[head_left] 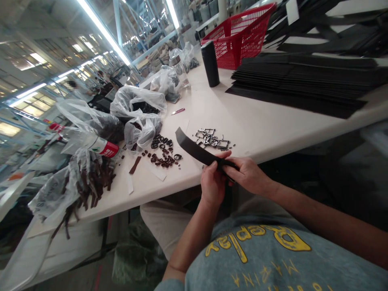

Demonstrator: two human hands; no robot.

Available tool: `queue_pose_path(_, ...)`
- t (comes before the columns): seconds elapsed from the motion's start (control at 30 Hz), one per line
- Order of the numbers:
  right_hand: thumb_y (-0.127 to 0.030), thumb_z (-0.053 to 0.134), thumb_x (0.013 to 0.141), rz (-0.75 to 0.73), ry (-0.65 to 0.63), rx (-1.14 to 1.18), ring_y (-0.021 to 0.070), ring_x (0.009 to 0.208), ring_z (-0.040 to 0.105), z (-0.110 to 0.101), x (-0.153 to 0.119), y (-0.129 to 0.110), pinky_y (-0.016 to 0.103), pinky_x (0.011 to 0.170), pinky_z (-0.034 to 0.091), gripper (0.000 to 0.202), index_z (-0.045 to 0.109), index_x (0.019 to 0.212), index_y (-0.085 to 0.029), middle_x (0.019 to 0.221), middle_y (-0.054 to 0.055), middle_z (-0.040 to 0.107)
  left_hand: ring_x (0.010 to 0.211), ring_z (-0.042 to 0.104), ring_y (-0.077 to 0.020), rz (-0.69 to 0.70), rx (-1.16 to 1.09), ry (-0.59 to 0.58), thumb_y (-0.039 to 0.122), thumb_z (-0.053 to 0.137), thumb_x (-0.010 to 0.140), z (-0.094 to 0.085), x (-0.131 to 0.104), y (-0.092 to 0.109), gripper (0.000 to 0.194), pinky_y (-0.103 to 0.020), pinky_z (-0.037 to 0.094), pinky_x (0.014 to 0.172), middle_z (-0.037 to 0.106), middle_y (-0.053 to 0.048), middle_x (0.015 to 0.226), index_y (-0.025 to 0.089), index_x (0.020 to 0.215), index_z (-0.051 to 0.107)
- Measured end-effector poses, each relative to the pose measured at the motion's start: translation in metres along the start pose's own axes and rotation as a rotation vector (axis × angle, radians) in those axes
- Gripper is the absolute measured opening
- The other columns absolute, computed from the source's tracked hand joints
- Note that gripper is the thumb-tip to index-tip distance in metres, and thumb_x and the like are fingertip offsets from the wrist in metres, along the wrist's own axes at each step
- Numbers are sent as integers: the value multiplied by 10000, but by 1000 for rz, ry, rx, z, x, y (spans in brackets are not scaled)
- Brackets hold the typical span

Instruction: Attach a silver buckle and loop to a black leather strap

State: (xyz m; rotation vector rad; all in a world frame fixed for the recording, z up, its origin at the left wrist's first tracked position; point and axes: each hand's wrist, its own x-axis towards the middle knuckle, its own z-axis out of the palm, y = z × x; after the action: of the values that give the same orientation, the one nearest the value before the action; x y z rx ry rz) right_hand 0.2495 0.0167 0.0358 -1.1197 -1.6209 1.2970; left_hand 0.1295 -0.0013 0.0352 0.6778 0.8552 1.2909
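Note:
A wide black strap [194, 148], which looks like a belt, is held above the table's front edge, its free end pointing away to the left. My left hand [212, 182] is closed round it from below, thumb on top. Close beside it, my right hand [247, 173] grips the nearer part, where the strap seems folded or looped; the fingers hide the detail. Just beyond the hands lies a pile of metal buckle frames [210, 139]. Left of the strap are small brown loops [163, 159] and black loops [160, 141] in a loose heap.
Black strips [297, 81] are stacked at the right, near a red basket [239, 36] and a black tumbler [210, 64]. Plastic bags [136, 101], a white-and-red bottle [104, 146] and a bundle of brown straps [91, 178] occupy the left. A small pen-like tool [178, 111] lies mid-table.

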Motion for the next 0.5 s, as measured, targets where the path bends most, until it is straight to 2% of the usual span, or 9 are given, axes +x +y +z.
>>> queue_pose_path(0.1, -375, 513, 841, -17, 24, -14, 171, 476, 606, 1, 1, -3, 255, 451, 469, 224, 616, 804, -181, 566, 10, 627, 721, 607, -151, 54, -5, -3, 356, 595, 803, -2, -1, -3, 324, -203, 380, 417, 709, -78, 1123, 209, 1064, 719)
queue_pose_path(0.23, -379, 528, 823, -9, 47, 23, 165, 453, 595, 3, 2, -5, 248, 432, 455, 219, 604, 769, -181, 550, 6, 619, 810, 624, -176, 50, -68, 9, 331, 576, 805, -6, -1, -8, 313, -197, 375, 436, 704, -69, 1181, 252, 1079, 704)
queue_pose_path(0.4, -424, 568, 831, 15, -2, 182, 156, 452, 588, 5, 1, -3, 238, 421, 454, 268, 624, 809, -163, 541, -9, 600, 589, 527, -121, 58, 29, 19, 409, 587, 802, -5, -1, -7, 333, -212, 334, 393, 705, -88, 1177, 238, 1063, 704)
queue_pose_path(0.5, -433, 612, 831, 15, -75, 293, 140, 489, 597, 1, 0, -3, 231, 457, 485, 273, 623, 817, -161, 600, -4, 627, 419, 406, -67, 73, 69, -20, 435, 548, 834, -4, -1, -2, 362, -223, 292, 346, 729, -78, 1011, 210, 1072, 703)
